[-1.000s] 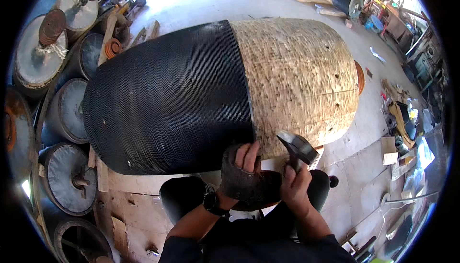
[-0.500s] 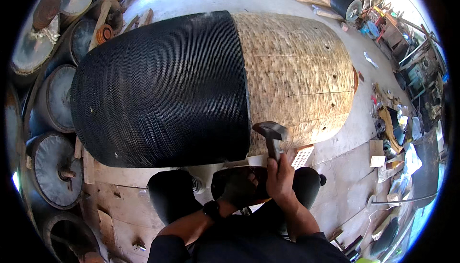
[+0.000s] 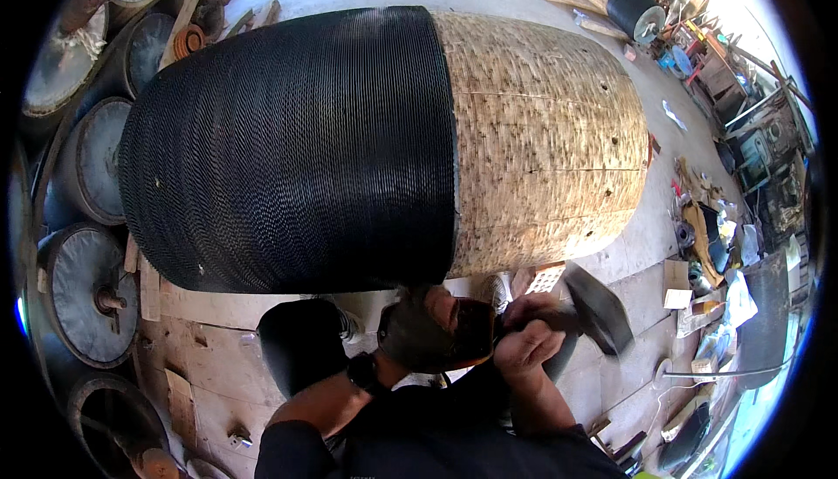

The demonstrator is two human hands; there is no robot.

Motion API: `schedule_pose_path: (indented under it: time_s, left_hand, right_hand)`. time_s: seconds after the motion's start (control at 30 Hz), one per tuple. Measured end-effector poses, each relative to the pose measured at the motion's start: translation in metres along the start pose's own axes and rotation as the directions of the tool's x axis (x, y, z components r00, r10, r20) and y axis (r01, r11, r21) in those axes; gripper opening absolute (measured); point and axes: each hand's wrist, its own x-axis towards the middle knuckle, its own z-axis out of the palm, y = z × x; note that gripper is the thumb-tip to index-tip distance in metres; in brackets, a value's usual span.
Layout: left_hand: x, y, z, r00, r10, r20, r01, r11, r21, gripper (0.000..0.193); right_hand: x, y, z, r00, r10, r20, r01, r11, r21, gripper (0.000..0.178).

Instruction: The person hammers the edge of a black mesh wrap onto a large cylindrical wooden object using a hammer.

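A large barrel-shaped drum lies across in front of me. Its left part wears a black, finely ridged covering (image 3: pixel 297 147); its right part is bare, pitted wood (image 3: pixel 550 130). My left hand (image 3: pixel 415 326), in a dark glove with bare fingers, reaches up to the drum's near underside, close to the seam. Its fingers look pinched together, with the tips partly hidden. My right hand (image 3: pixel 530 345) grips a hammer, whose head (image 3: pixel 602 311) is blurred and off to the right, below the drum. A dark container with an orange rim (image 3: pixel 476 339) sits between my knees, partly behind my left hand.
Several drums with grey round ends (image 3: pixel 87 296) line the left side. A smaller half-covered drum (image 3: pixel 633 12) lies at the far right. Tools, scraps and a cardboard box (image 3: pixel 676 284) clutter the right side. A perforated block (image 3: pixel 546 278) stands under the drum's right part.
My left hand has risen from the container to the drum's lower edge. The hammer has swung down and right, away from the wood near the seam. The view has shifted slightly.
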Motion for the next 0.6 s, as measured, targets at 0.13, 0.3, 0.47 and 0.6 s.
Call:
schedule_pose_path:
  time_s: [0.13, 0.3, 0.47, 0.6]
  left_hand:
    - [0.049, -0.042, -0.029, 0.948, 0.228, -0.221, -0.214, 0.973, 0.087, 0.010]
    - [0.119, -0.087, -0.060, 0.918, 0.128, -0.375, -0.178, 0.979, -0.103, 0.037]
    - [0.145, -0.084, -0.076, 0.812, 0.426, -0.400, -0.290, 0.888, 0.357, 0.049]
    - [0.147, -0.084, -0.073, 0.787, 0.462, -0.409, -0.243, 0.841, 0.482, 0.049]
  right_hand:
    - [0.005, 0.019, 0.001, 0.864, 0.452, 0.221, -0.134, 0.629, -0.766, 0.031]
    - [-0.002, -0.010, -0.002, 0.960, 0.228, 0.162, -0.157, 0.920, -0.359, 0.018]
    - [0.005, 0.015, 0.004, 0.853, 0.505, 0.129, -0.201, 0.547, -0.813, 0.013]
    - [0.002, 0.000, -0.011, 0.860, 0.482, 0.166, -0.334, 0.778, -0.532, 0.013]
